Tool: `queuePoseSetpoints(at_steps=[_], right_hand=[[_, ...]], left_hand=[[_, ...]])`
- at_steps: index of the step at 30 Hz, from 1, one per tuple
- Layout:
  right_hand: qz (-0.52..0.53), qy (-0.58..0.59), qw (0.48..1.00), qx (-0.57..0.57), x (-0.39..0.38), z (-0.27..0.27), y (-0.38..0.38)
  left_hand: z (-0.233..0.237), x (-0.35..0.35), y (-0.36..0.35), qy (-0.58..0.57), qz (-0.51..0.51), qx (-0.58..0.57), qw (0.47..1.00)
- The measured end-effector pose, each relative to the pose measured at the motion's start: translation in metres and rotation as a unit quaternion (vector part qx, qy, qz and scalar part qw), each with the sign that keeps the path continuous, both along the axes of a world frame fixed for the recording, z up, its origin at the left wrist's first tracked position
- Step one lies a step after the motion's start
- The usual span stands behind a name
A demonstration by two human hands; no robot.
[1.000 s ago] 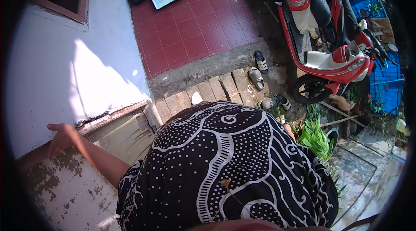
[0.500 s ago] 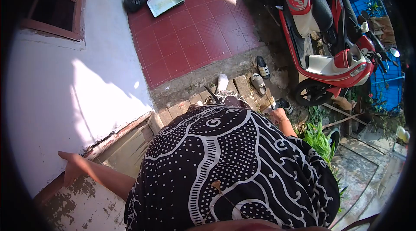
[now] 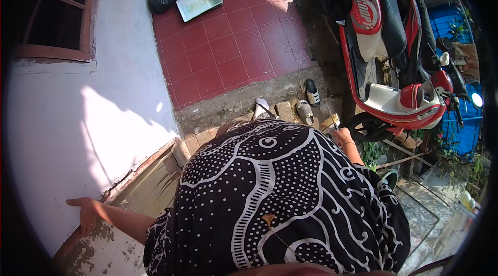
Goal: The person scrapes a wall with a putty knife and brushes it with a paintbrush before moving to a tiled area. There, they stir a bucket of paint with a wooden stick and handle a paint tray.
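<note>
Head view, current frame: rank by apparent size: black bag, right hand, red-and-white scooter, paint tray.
1. Red-and-white scooter
2. Paint tray
3. Black bag
4. Right hand

Apparent size only; distances from the camera differ.

Head cam, worn by the person. Looks forward and steeply down over their own front; ground seen from above. Wide lens: black rounded rim at the corners, straight edges bowed toward the sides.

Nearest: patterned black-and-white garment [image 3: 280, 188], right under the lens, large from centre down to 6 o'clock, covering the ground beneath.

Middle range: left hand [image 3: 85, 211] at 8 o'clock, right hand [image 3: 342, 137] just past 3, both in view, small beside the garment.

Farther: red tiled floor [image 3: 228, 63] toward 12, scooter [image 3: 371, 43] at 2, white wall [image 3: 46, 120] along 9, window [image 3: 67, 6] at 10.
</note>
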State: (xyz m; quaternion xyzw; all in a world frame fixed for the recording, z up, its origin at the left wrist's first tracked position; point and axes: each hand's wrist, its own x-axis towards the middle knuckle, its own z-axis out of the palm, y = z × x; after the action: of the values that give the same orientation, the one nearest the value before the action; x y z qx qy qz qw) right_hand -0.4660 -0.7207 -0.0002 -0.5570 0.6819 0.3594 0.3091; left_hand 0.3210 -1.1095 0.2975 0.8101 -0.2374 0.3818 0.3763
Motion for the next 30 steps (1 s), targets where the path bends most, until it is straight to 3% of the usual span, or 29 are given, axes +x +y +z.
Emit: queuePoseSetpoints(at_steps=[1, 2, 4, 5, 6, 7, 8, 10, 11, 14, 16, 22, 30], right_hand=[[0.000, 0.016, 1.000, 0.000, -0.020, -0.046, 0.024], [0.039, 0.005, 0.999, 0.007, -0.030, -0.047, 0.024], [-0.006, 0.011, 0.998, 0.066, -0.052, -0.045, 0.026], [0.051, 0.019, 0.999, 0.007, -0.060, -0.042, 0.030], [-0.016, 0.013, 0.997, -0.069, -0.077, -0.070, 0.049], [-0.206, -0.017, 0.978, -0.039, -0.076, -0.057, 0.039], [-0.388, -0.048, 0.921, -0.008, -0.078, -0.046, 0.030], [-0.114, -0.026, 0.984, -0.132, -0.085, -0.029, 0.028], [0.028, -0.013, 0.981, -0.190, -0.089, -0.027, 0.031], [0.004, 0.013, 0.993, -0.115, -0.087, -0.063, 0.031], [0.043, 0.012, 0.994, -0.101, -0.091, -0.080, 0.041], [0.002, -0.004, 0.998, -0.057, -0.075, -0.072, 0.016], [-0.255, -0.075, 0.962, -0.058, -0.080, -0.061, -0.081]], left_hand=[[0.000, 0.000, 0.000, 0.000, 0.005, 0.000, 1.000], [0.000, -0.001, 0.001, -0.001, 0.007, -0.001, 1.000], [0.000, -0.002, 0.001, 0.000, 0.009, -0.002, 1.000], [0.000, -0.003, 0.002, -0.002, 0.012, -0.002, 1.000], [0.001, -0.004, 0.001, 0.000, 0.012, -0.003, 1.000], [0.001, -0.004, 0.002, 0.000, 0.015, -0.005, 1.000], [0.003, -0.004, 0.002, 0.000, 0.020, -0.006, 1.000], [0.005, -0.005, 0.002, -0.001, 0.025, -0.009, 1.000], [0.004, -0.005, 0.003, 0.000, 0.028, -0.009, 1.000], [0.004, -0.006, 0.004, 0.002, 0.034, -0.014, 0.999], [0.006, -0.006, 0.004, 0.004, 0.039, -0.019, 0.999], [0.007, -0.004, 0.010, 0.022, 0.065, -0.036, 0.997], [0.013, 0.001, 0.019, 0.027, 0.096, -0.053, 0.994]])
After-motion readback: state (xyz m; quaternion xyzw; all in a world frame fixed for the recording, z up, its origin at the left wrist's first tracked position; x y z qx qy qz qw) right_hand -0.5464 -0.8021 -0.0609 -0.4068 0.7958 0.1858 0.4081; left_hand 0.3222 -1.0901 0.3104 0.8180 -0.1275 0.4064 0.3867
